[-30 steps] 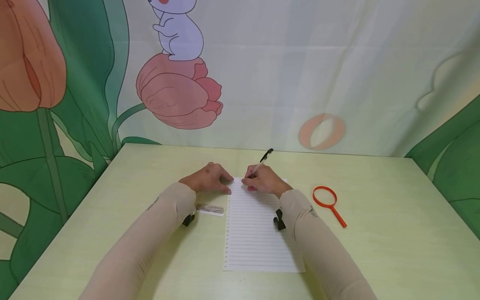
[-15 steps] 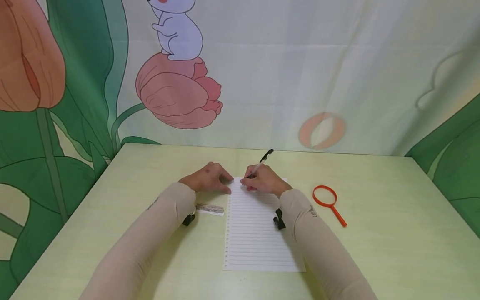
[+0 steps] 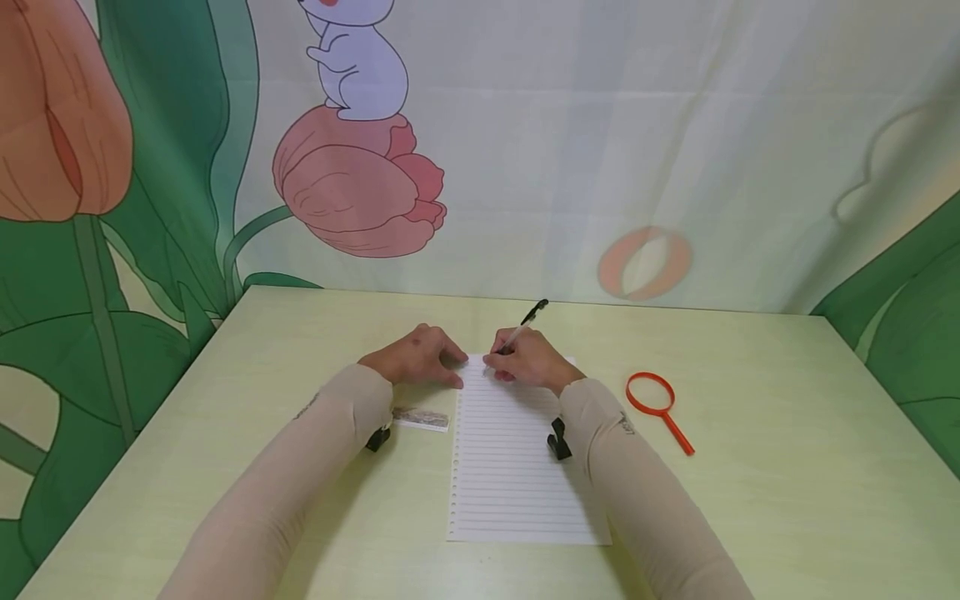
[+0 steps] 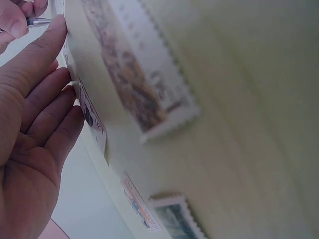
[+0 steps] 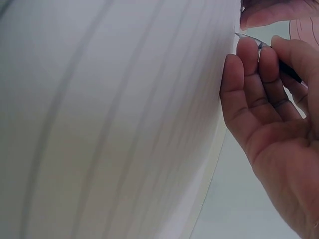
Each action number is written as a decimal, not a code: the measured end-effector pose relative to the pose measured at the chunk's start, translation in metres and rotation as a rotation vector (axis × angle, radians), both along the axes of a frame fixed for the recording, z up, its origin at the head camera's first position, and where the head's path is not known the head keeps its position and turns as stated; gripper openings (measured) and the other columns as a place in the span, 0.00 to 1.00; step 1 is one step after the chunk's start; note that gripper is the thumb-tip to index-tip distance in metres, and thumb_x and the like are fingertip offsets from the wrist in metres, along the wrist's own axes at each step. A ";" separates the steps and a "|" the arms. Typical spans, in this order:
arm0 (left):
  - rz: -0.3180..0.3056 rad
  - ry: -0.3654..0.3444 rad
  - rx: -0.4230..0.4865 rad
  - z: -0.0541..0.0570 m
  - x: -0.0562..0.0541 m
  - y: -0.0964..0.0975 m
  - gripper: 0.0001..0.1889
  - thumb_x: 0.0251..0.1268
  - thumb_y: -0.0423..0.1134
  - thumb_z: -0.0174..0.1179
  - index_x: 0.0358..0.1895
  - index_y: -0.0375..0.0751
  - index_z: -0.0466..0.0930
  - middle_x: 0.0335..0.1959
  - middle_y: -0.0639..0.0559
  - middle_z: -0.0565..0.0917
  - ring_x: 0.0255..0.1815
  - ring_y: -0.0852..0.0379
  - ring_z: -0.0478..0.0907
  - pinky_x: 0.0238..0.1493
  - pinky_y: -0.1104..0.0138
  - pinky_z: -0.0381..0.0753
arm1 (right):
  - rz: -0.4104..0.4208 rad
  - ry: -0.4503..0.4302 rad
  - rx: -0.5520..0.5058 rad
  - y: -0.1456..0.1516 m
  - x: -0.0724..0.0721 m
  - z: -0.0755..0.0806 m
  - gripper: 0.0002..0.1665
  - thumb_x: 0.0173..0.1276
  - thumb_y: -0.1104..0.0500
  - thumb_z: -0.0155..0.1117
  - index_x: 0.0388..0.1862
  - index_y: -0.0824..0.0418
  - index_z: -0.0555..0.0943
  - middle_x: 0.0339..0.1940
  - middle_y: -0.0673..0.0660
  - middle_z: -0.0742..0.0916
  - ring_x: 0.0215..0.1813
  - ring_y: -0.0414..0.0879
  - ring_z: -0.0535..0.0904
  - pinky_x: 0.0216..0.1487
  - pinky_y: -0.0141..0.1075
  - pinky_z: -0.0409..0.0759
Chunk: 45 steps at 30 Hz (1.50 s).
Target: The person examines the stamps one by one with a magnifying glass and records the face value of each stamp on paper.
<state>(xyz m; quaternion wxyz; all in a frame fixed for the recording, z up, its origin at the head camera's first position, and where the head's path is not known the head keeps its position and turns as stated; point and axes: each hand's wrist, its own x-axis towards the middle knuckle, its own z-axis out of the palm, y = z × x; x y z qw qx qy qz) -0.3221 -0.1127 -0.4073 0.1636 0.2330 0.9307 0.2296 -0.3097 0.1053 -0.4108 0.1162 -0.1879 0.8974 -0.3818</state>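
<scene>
A lined sheet of loose-leaf paper [image 3: 517, 475] lies on the table, its punched holes along the left edge. Near its top, my right hand [image 3: 531, 360] pinches a pen [image 3: 517, 335] with a clear barrel and black clip. The pen's tip [image 5: 239, 34] meets the paper in the right wrist view. At the upper left corner of the sheet rests my left hand [image 3: 420, 356], thumb and fingers extended and holding nothing. A brown-and-white postage stamp [image 3: 421, 419] lies beside the paper, close to the left wrist. It looks large and blurred in the left wrist view.
A red magnifying glass [image 3: 660, 408] lies to the right of the paper. More stamps show in the left wrist view, among them a green one [image 4: 177, 219] and a colourful one [image 4: 138, 203]. Behind the table hangs a printed curtain [image 3: 510, 167].
The pen and the right fingertips make very small shifts near the top left of the sheet. The left hand, the paper and the magnifying glass stay in place.
</scene>
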 end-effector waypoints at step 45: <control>-0.023 0.019 -0.008 0.002 0.003 0.001 0.25 0.58 0.43 0.74 0.59 0.41 0.84 0.60 0.49 0.82 0.62 0.50 0.72 0.66 0.58 0.71 | -0.012 -0.065 -0.045 0.009 0.000 -0.002 0.08 0.70 0.60 0.67 0.34 0.63 0.80 0.25 0.54 0.86 0.29 0.40 0.81 0.35 0.31 0.83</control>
